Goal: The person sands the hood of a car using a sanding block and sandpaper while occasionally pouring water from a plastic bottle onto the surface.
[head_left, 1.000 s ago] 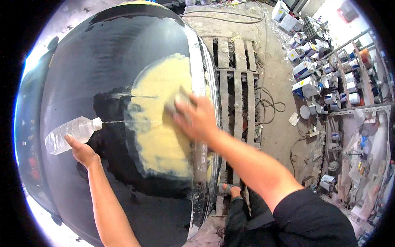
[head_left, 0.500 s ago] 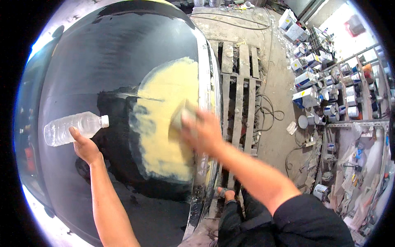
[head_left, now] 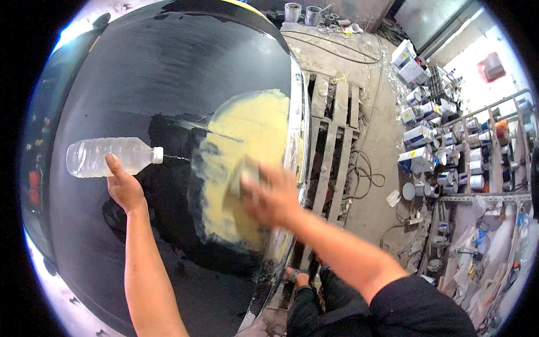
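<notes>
A clear plastic water bottle (head_left: 90, 157) lies level in my left hand (head_left: 126, 190), its cap toward the right. A thin jet of water (head_left: 178, 158) shoots from the cap toward a pale yellow filler patch (head_left: 263, 121) on the dark car panel (head_left: 185, 73). My right hand (head_left: 274, 195), smeared by motion, grips a greyish sanding block (head_left: 240, 178) pressed against the lower middle of the patch. Its fingers wrap over the block's right side. Wet, darker panel surface surrounds the patch on its left and below.
Right of the panel's pale edge (head_left: 293, 132) lies a wooden pallet (head_left: 327, 151), with my foot near its lower end. A dark hose (head_left: 368, 174) coils on the floor. Paint cans (head_left: 418, 136) crowd the right side, beside a metal rack (head_left: 483, 196). Buckets (head_left: 293, 12) stand at the far end.
The bottle has tipped from slanted to level, and water now jets from its cap. The sanding block has moved slightly toward me across the patch. The whole view has shifted a little.
</notes>
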A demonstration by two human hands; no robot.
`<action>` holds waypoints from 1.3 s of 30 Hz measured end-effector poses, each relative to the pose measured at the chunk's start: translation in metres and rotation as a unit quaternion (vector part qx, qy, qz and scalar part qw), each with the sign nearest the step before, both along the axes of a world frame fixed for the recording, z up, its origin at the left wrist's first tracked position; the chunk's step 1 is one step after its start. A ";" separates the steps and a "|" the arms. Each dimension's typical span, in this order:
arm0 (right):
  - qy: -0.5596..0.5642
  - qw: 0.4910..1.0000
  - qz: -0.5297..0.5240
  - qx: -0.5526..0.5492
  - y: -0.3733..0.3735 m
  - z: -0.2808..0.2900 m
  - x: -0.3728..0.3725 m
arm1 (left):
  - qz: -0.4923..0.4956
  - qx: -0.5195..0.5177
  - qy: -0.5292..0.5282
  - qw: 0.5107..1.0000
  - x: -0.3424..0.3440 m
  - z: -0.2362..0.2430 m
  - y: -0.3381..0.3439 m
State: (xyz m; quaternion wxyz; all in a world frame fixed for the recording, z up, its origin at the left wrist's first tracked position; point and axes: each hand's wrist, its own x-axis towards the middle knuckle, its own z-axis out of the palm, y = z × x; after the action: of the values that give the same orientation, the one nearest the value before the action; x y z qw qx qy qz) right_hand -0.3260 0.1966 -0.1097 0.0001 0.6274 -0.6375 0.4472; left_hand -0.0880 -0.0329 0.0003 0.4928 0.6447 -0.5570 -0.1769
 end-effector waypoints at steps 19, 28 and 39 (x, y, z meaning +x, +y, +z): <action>0.010 0.999 0.036 -0.001 0.005 0.014 -0.004 | -0.008 0.011 -0.009 1.000 -0.012 0.002 0.005; 0.030 0.999 0.031 0.018 -0.034 0.018 0.000 | 0.008 0.016 -0.027 0.999 -0.007 0.005 0.008; 0.060 0.998 -0.021 -0.014 -0.127 0.066 -0.032 | -0.018 0.002 -0.012 1.000 -0.016 0.001 0.001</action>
State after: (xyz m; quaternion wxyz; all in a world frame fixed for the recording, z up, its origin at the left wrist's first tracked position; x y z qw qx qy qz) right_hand -0.3583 0.0694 -0.0434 0.0565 0.6397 -0.6430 0.4174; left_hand -0.1035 -0.0322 0.0009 0.4818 0.6377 -0.5737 -0.1790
